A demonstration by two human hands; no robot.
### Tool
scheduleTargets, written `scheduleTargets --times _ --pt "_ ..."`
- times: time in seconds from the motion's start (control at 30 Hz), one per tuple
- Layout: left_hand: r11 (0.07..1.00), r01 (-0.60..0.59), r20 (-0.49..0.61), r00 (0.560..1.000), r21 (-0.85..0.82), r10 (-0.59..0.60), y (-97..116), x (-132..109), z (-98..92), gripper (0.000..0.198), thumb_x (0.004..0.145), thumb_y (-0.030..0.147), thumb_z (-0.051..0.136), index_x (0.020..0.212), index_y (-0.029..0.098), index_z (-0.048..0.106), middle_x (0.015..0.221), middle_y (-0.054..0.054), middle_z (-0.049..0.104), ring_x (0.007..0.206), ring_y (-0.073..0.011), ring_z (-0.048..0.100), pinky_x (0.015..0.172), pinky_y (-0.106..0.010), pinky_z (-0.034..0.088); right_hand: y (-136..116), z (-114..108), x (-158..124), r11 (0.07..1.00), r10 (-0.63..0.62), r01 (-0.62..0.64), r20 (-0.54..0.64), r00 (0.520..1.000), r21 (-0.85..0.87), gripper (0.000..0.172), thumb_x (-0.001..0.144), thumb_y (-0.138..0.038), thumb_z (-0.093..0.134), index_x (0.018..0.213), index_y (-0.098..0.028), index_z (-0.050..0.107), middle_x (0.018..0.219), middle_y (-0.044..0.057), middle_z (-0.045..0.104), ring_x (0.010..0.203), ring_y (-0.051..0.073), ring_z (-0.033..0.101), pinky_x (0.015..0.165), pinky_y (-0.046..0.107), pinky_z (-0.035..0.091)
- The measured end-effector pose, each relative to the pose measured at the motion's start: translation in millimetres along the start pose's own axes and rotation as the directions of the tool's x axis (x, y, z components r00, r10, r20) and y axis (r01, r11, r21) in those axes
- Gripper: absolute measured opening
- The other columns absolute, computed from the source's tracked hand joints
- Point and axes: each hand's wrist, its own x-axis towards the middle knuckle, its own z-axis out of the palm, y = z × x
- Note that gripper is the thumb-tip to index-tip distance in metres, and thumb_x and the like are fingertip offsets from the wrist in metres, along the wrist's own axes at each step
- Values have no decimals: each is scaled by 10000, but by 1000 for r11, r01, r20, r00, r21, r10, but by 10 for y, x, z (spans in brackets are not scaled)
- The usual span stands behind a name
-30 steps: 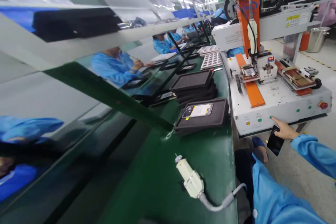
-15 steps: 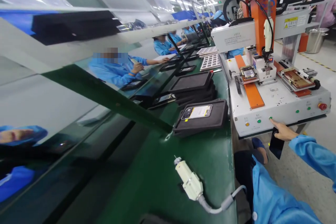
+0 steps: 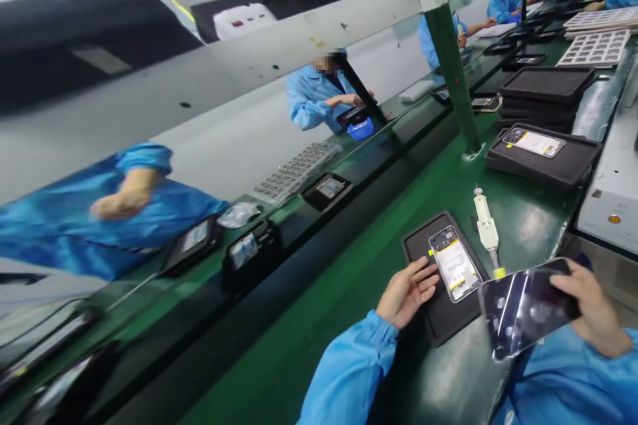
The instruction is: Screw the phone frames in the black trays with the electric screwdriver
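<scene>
Right hand (image 3: 591,309) grips a glossy dark back cover (image 3: 528,309) by its right end, fingers curled over the top edge; cover is held off the near edge of the green surface (image 3: 349,279), tilted, not touching it. Left hand (image 3: 409,292) rests on the left rim of a black foam tray (image 3: 438,319) near that edge, fingers spread flat, fingertips touching the open phone (image 3: 453,269) lying in the tray. The cover overlaps the tray's right side from this view.

Just beyond the tray: a cream electric screwdriver (image 3: 486,226) lies on the surface, tip pointing away, its yellow-ringed end close to the cover's upper corner. Nothing between left hand and phone.

Further along, right side: second black tray (image 3: 573,169) holding one phone (image 3: 533,143), face with white-yellow label up. Behind it a stack of black trays (image 3: 545,89), top one's contents can't tell. White machine housing (image 3: 611,196) butts the right edge, orange button on its front.

Green post (image 3: 453,86) stands on the surface left of the second tray.

Far edge, beyond the dark centre strip: small black fixtures (image 3: 326,189) each with a phone part, a perforated grey tray (image 3: 294,172), a crumpled plastic bag (image 3: 239,214). Co-workers in blue sleeves (image 3: 312,96) work the opposite side. White gridded trays (image 3: 595,46) at the far right.
</scene>
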Motion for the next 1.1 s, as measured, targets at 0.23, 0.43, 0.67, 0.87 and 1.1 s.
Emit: scheduleTargets --times 0.23,0.43,0.67,0.87,1.1 --pt "991 -111 97 990 71 104 -234 244 339 216 732 221 769 878 89 680 676 -44 680 329 -50 442 296 -159 306 252 543 90 919 155 -228 237 959 321 342 553 -329 877 788 -163 693 648 19 650 572 135 582 541 217 483" --pt "961 -276 51 960 -3 275 -378 362 517 221 618 155 831 771 51 710 640 -98 713 512 -174 634 487 -236 501 -71 482 248 904 251 -333 299 921 268 277 554 -289 845 732 -164 673 691 31 669 633 179 623 586 255 500" --pt "899 -428 -340 863 -98 374 -100 -113 -394 95 822 101 584 894 87 645 631 -56 717 492 -157 655 484 -219 542 -302 821 664 996 26 -50 288 957 78 240 619 -285 779 789 -168 657 687 5 641 647 170 618 634 272 523" --pt "936 -340 -434 860 -92 269 -292 -533 -848 113 765 123 641 871 88 663 554 -53 678 424 -190 632 388 -219 507 91 1143 1048 293 -547 911 730 409 -291 291 946 -195 409 1035 -152 683 949 92 700 1018 220 647 921 369 537" --pt "952 -289 -328 913 -103 242 -618 -683 -894 428 569 317 850 882 129 627 641 -64 704 522 -240 673 412 -250 524 55 913 923 205 -141 922 922 361 -329 424 861 -467 665 1131 -140 673 1238 149 630 1246 329 524 1115 584 343"
